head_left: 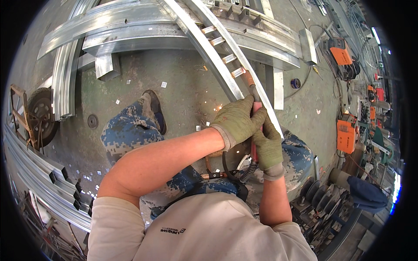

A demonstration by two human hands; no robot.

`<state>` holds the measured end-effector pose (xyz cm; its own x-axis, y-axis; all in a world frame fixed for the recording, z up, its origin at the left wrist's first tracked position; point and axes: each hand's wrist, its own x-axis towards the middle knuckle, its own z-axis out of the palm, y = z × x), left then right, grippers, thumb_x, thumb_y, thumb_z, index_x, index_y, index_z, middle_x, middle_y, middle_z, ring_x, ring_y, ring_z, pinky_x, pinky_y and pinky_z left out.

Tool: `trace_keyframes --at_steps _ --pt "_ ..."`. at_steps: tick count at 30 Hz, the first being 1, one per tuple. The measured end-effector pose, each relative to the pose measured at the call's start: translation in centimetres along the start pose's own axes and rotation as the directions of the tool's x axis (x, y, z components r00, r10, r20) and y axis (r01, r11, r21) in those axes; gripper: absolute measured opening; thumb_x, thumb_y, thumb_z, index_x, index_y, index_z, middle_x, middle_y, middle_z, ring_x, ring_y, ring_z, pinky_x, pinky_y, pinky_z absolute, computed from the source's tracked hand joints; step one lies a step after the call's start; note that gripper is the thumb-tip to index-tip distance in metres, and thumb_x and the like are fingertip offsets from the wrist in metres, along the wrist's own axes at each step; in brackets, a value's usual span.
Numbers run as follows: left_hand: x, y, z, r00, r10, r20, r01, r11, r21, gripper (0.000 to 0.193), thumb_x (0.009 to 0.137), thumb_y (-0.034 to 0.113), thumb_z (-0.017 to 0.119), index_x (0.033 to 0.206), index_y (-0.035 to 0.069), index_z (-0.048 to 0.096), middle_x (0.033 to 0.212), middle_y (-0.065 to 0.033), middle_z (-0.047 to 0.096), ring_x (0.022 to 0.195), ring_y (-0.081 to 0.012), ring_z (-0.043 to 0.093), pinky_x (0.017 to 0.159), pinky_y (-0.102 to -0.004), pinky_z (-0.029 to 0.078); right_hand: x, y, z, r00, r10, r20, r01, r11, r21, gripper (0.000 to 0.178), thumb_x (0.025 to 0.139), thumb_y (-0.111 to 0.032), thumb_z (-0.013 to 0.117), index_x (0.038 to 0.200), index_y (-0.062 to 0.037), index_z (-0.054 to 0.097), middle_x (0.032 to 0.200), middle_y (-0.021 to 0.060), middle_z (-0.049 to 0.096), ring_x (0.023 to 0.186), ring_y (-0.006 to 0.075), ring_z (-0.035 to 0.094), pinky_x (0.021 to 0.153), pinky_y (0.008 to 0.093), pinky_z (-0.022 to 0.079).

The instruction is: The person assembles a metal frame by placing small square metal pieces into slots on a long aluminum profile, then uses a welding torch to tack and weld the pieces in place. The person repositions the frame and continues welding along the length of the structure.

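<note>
Both my hands wear olive work gloves and are closed around a red-handled welding torch (257, 105). My left hand (235, 120) wraps the front of the handle, just behind the bent neck. Further back on the handle grips my right hand (267, 148), close beside the frame's right rail. The torch's copper-coloured nozzle (248, 78) points at a short rung joint that glows orange-red, between the two long rails of a ladder-like metal frame (220, 71). A ribbed cable (249, 173) trails from the handle toward my lap.
The frame rests across stacked metal beams (135, 37). Orange welding machines (346, 135) and cables lie at the right. Square tubes (41, 167) and a wheel (42, 112) are at the left. A tape roll (295, 83), small metal offcuts and a spark are on the floor.
</note>
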<state>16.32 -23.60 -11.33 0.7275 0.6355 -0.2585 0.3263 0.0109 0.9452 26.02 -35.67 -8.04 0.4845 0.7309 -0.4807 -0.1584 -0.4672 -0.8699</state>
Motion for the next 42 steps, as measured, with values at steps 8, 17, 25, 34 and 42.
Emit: trace_keyframes --at_steps 8,17,25,34,42 --pt "0.2 -0.3 0.0 1.0 -0.013 -0.026 0.014 0.999 0.038 0.045 0.101 0.047 0.06 0.108 0.003 0.065 0.101 -0.0237 0.074 0.097 -0.0445 0.071 0.087 -0.0529 0.055 0.6 0.3 -0.4 0.999 0.028 0.028 -0.027 0.999 -0.047 0.065 0.102 -0.011 0.068 0.16 0.0017 0.043 0.153 0.0126 0.057 0.133 0.0207 0.059 0.111 0.0337 0.049" --pt "-0.1 0.5 -0.1 1.0 0.003 0.025 -0.002 1.0 -0.018 0.046 0.102 0.045 0.063 0.113 0.0 0.067 0.094 -0.0216 0.072 0.086 -0.0374 0.071 0.08 -0.0457 0.055 -0.7 -1.0 0.0 0.999 0.035 -0.004 -0.035 0.999 0.038 0.05 0.105 -0.015 0.065 0.151 -0.0015 0.052 0.105 0.0049 0.069 0.077 0.011 0.065 0.065 0.0264 0.054" --pt "0.2 2.0 -2.1 0.999 0.034 -0.02 -0.037 0.987 -0.156 0.036 0.101 0.033 0.068 0.118 0.001 0.067 0.094 -0.0179 0.073 0.086 -0.0283 0.073 0.079 -0.0415 0.056 -0.5 -2.2 1.1 0.995 -0.027 0.1 -0.002 0.96 0.279 0.052 0.106 -0.02 0.064 0.152 -0.0026 0.049 0.097 0.0072 0.069 0.072 0.0138 0.064 0.059 0.0259 0.051" --pt "-0.4 1.9 -2.3 0.976 -0.044 -0.213 0.017 0.992 -0.126 0.048 0.101 0.041 0.064 0.126 0.0 0.059 0.1 -0.0254 0.072 0.092 -0.0402 0.073 0.082 -0.0484 0.056 2.4 -2.3 1.9 0.999 0.018 0.051 -0.027 0.984 0.177 0.04 0.104 -0.023 0.071 0.137 -0.0015 0.062 0.096 0.0039 0.07 0.072 0.0113 0.064 0.06 0.0247 0.052" --pt "-0.8 0.9 -1.3 0.955 -0.054 -0.291 0.052 0.999 -0.015 0.053 0.099 0.044 0.066 0.13 0.003 0.053 0.107 -0.0261 0.071 0.096 -0.0451 0.071 0.086 -0.0515 0.056 3.9 -0.5 0.9 0.999 0.026 0.046 -0.029 0.998 0.055 0.036 0.099 -0.012 0.075 0.132 -0.0019 0.067 0.116 0.0045 0.072 0.102 0.0142 0.067 0.09 0.0301 0.057"
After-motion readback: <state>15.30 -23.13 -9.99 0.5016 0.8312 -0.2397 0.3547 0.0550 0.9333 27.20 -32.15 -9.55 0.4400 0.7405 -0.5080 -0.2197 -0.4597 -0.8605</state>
